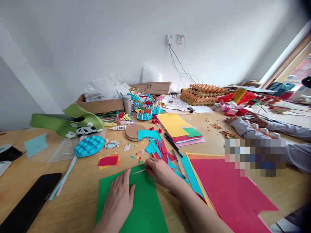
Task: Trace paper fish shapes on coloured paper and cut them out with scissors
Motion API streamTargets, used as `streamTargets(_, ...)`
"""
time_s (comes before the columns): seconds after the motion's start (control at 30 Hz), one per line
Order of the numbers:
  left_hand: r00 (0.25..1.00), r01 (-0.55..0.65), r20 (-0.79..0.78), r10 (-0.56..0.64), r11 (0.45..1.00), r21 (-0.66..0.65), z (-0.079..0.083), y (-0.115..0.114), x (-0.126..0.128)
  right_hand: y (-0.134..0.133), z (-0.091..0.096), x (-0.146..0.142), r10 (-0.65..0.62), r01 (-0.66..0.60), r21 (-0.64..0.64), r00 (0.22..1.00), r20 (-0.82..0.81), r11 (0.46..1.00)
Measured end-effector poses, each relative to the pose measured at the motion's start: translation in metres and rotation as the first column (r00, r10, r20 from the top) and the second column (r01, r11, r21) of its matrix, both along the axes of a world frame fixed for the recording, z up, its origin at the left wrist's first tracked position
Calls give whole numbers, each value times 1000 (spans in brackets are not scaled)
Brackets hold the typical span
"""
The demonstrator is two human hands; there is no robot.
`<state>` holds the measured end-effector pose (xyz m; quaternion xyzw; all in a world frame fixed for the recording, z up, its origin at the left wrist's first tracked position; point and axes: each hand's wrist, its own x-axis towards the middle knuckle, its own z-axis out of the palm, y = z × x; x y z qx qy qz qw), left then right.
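Observation:
A green paper sheet (143, 207) lies on the wooden table (77, 194) in front of me. My left hand (120, 197) rests flat on the sheet, fingers stretched out. My right hand (159, 171) is at the sheet's far edge, fingers pinched on a thin pale pen-like tool (139, 171) whose tip touches the green paper. Just beyond my right hand lies a heap of turquoise and red paper scraps (157, 147).
Red and orange sheets (225, 191) lie to the right, with pens (173, 144) and a yellow paper stack (179, 129) beyond. A black phone (30, 202) and a green panda bag (70, 123) sit left. Another person's sleeved arms (262, 126) rest at the right. Boxes and craft pieces crowd the back.

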<state>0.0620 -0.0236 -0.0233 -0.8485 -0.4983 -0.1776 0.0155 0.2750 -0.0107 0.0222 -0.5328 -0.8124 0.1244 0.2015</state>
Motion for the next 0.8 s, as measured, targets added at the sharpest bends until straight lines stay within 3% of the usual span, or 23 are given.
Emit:
streamTargets(0.3, 1000, -1, -11, 1, 1000, -12, 3, -1, 1, 4, -5, -1, -87, 61, -155, 982, -168, 986)
streamTargets(0.57, 997, 20, -68, -28, 993, -115, 13, -1, 2, 7, -14, 1, -109, 99, -105, 989, -102, 990)
streamTargets(0.8, 990, 76, -102, -94, 983, -165, 22, -3, 4, 5, -11, -1, -136, 142, -109, 989, 59, 984)
